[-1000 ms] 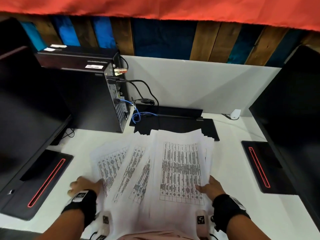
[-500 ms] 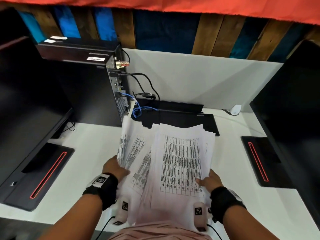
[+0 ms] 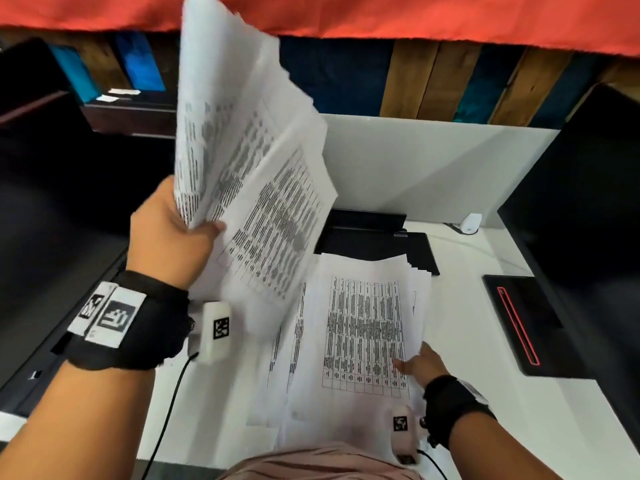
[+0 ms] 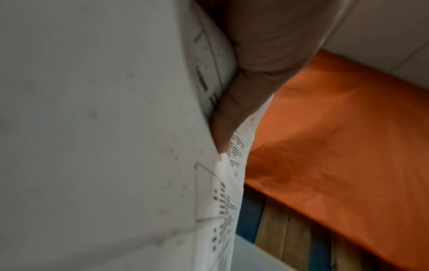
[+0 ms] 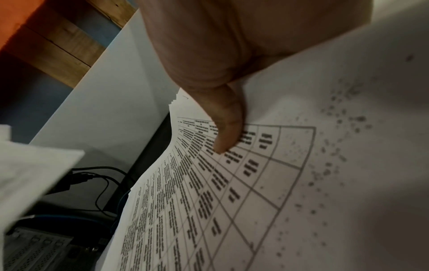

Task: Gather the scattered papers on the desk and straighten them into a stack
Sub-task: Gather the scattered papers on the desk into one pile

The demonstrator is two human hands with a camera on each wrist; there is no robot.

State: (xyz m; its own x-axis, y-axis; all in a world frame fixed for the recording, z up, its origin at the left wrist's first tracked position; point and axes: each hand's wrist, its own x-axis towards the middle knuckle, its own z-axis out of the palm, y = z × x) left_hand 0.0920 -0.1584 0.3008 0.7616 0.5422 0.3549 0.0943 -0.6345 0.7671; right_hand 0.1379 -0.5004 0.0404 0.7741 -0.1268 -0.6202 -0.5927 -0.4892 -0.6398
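My left hand (image 3: pixel 187 226) is raised above the desk and grips a fanned bunch of printed sheets (image 3: pixel 249 161) by its lower left edge, so the sheets stand almost upright. In the left wrist view its thumb (image 4: pixel 232 117) presses on the bunch of printed sheets (image 4: pixel 92 128). The other papers lie as a loose pile (image 3: pixel 363 323) on the white desk (image 3: pixel 485 427). My right hand (image 3: pixel 414 365) holds the pile's near right corner. The thumb (image 5: pixel 225 128) lies on the top sheet (image 5: pixel 232 201), which carries a table; the fingers underneath are hidden.
Black monitors stand at the left (image 3: pixel 52 202) and right (image 3: pixel 588 220), each on a base with a red line (image 3: pixel 519 327). A flat black device (image 3: pixel 374 237) lies behind the pile before a white partition (image 3: pixel 433 161). A small white object (image 3: pixel 471 223) sits at the back right.
My left hand has swept the sheets from the left side of the desk and lifted them high into the air. The right hand has stayed on the pile's corner.
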